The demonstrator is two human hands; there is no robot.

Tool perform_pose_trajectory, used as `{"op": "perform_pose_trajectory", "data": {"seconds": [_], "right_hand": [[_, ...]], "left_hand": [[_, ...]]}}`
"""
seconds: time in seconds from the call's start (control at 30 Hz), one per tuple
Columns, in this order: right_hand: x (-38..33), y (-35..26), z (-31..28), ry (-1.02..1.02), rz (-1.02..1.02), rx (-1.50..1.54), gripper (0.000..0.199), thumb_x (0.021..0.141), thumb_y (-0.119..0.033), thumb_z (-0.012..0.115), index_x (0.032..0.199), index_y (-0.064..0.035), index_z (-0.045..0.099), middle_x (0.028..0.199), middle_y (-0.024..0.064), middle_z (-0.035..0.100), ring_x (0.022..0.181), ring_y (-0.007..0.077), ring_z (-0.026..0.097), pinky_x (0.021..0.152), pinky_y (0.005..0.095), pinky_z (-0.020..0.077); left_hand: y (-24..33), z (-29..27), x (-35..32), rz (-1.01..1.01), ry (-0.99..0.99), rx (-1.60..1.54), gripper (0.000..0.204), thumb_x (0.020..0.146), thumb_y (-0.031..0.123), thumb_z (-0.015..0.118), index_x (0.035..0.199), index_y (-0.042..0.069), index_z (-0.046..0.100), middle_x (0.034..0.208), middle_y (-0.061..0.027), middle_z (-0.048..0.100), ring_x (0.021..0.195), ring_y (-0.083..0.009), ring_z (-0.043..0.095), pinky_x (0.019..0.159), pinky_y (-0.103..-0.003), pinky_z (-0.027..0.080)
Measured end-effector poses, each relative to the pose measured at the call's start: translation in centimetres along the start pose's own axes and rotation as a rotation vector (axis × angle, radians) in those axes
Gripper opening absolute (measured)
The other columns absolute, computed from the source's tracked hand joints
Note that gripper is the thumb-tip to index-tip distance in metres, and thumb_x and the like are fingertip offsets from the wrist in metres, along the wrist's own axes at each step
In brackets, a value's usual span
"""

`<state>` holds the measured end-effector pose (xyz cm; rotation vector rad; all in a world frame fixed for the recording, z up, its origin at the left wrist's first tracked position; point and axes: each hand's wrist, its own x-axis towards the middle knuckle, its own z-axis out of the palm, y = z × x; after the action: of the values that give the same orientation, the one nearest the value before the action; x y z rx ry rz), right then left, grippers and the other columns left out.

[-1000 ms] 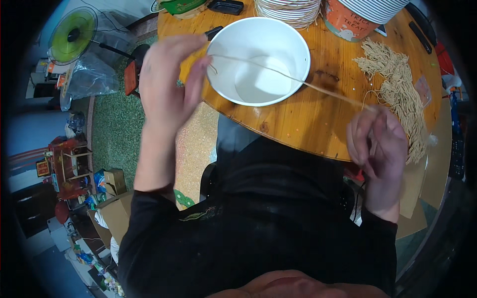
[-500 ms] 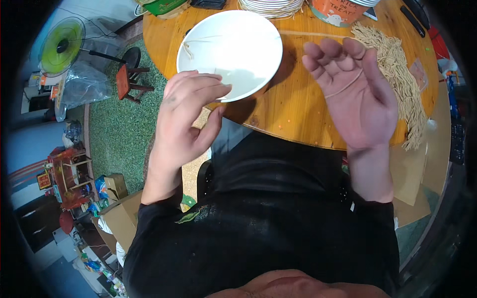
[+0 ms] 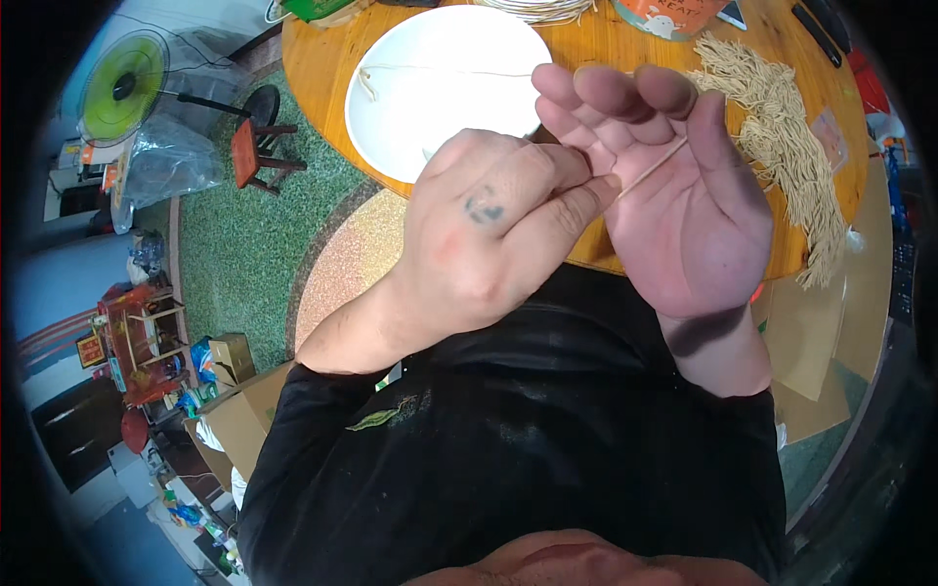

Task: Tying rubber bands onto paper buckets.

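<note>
A second ago the hands were wide apart, a long pale strand stretched between them over the white round bowl (image 3: 445, 88). Now the left hand (image 3: 489, 230) has come away from the bowl's left rim and meets the right hand (image 3: 684, 200) in front of the chest. The right hand, earlier curled at the near right edge of the round wooden tabletop (image 3: 625, 49), has risen and opened, palm up. A thin pale strand (image 3: 653, 168) now crosses its fingers, pinched by the left fingertips. Another strand now lies in the bowl.

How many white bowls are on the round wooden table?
1: a white bowl sits near the table's left side, beyond the left hand. The picture's top edge may cut off others.
</note>
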<state>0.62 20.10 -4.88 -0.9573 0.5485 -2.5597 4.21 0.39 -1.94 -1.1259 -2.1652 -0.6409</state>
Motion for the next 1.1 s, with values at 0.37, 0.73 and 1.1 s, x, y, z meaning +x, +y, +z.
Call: {"op": "perform_pose_trajectory", "data": {"seconds": [0.37,0.73,1.1], "right_hand": [[-3.7,1.4,2.1,0.572,-0.427,-1.084,0.027,0.093,0.009,0.075,0.118,0.0025,0.066,0.145,0.0230,0.056,0.095,0.0143,0.067,0.080,0.0225,0.0535],[-5.0,2.7,1.9,0.396,0.125,-0.758,0.032,0.094,0.007,0.078,0.125,0.0041,0.072,0.103,0.0131,0.080,0.084,0.0125,0.077,0.071,0.0234,0.0623],[-0.7,-1.4,-0.9,0.243,-0.083,-1.816,0.006,0.099,-0.009,0.072,0.096,-0.0042,0.071,0.089,0.0097,0.072,0.078,0.0266,0.071,0.068,0.0383,0.0550]], "left_hand": [[1.2,-1.9,-0.4,-0.195,-0.089,-0.114,0.027,0.080,-0.007,0.082,0.105,0.001,0.075,0.099,-0.0118,0.072,0.089,-0.0284,0.070,0.076,-0.038,0.055],[1.1,-2.1,-0.8,-0.216,-0.125,-0.080,0.028,0.076,-0.007,0.082,0.103,0.001,0.075,0.098,-0.0116,0.072,0.087,-0.0297,0.070,0.075,-0.039,0.055],[-1.6,-2.9,2.1,-0.279,-0.151,0.116,0.048,0.081,0.027,0.095,0.112,0.000,0.070,0.095,-0.0139,0.072,0.091,-0.0288,0.072,0.078,-0.038,0.057]]}}
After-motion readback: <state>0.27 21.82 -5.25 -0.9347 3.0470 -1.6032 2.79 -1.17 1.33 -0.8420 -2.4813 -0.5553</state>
